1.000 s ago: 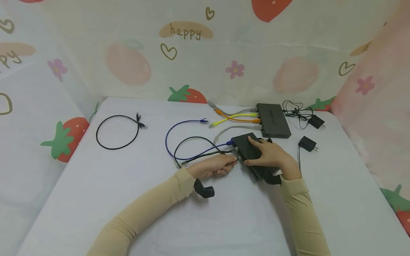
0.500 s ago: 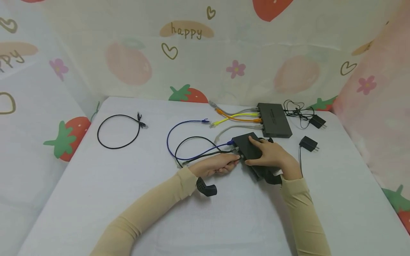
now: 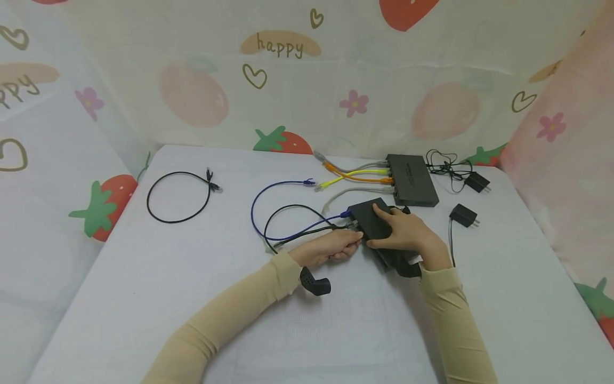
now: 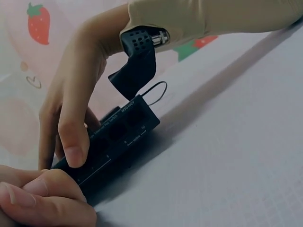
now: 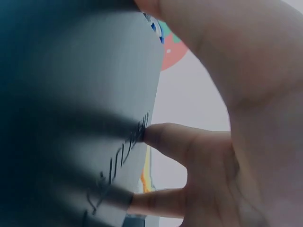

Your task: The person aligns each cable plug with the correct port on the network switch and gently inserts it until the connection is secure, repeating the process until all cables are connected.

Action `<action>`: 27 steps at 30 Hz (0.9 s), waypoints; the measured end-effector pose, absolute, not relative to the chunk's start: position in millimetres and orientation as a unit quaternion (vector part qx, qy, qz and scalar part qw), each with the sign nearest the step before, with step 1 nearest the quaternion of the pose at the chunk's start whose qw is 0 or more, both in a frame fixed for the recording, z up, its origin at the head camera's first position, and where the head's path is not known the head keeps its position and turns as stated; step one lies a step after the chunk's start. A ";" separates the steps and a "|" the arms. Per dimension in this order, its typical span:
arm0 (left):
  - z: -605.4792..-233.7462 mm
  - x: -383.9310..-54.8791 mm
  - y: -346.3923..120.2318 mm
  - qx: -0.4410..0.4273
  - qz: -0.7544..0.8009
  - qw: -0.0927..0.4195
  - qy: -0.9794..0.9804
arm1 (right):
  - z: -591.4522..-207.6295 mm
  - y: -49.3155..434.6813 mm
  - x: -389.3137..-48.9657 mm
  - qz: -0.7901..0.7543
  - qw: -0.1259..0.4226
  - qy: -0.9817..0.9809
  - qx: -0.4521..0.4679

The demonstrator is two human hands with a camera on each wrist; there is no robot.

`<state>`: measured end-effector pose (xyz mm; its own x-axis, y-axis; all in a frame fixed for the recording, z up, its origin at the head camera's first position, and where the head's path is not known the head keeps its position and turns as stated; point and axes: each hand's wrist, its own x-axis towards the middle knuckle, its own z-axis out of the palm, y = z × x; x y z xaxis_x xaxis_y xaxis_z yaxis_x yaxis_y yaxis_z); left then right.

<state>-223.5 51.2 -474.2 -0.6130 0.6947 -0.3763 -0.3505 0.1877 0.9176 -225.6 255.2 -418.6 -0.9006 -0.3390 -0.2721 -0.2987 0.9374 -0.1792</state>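
Observation:
Bent over the near black network switch (image 3: pixel 371 220), my right hand (image 3: pixel 410 229) grips it, with the thumb toward its near side and the fingers spread over its top. Printed lettering on the switch's port face (image 4: pixel 120 130) shows in the left wrist view. At the port side my left hand (image 3: pixel 333 246) pinches a black network cable's end, mostly hidden by the fingers, right at the ports. A blue network cable (image 3: pixel 315 225) is plugged in farther along that side, and a black network cable (image 3: pixel 321 230) runs to the port beside it.
Behind stands a second black switch (image 3: pixel 413 181) with grey, yellow cable (image 3: pixel 357 173) and orange cable (image 3: pixel 362 180) plugged in. Two black power adapters (image 3: pixel 463 215) lie to the right. A coiled black cable (image 3: pixel 150 198) rests at the left of the white table (image 3: pixel 288 336).
My left hand has moved slightly right, its fingertips now up against the switch's port side. The right hand and the switch have stayed in place.

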 end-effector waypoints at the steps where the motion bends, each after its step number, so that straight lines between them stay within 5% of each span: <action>1: -474.5 -223.6 51.6 0.133 0.623 0.419 0.647 | -418.3 255.0 -225.7 -0.064 0.150 0.973 -0.165; 14: -476.7 -221.8 67.1 0.079 0.632 0.403 0.657 | -417.6 252.4 -225.0 -0.039 0.124 0.977 -0.172; 27: -474.8 -219.5 57.0 0.114 0.607 0.411 0.670 | -419.8 251.2 -224.6 -0.034 0.135 0.977 -0.162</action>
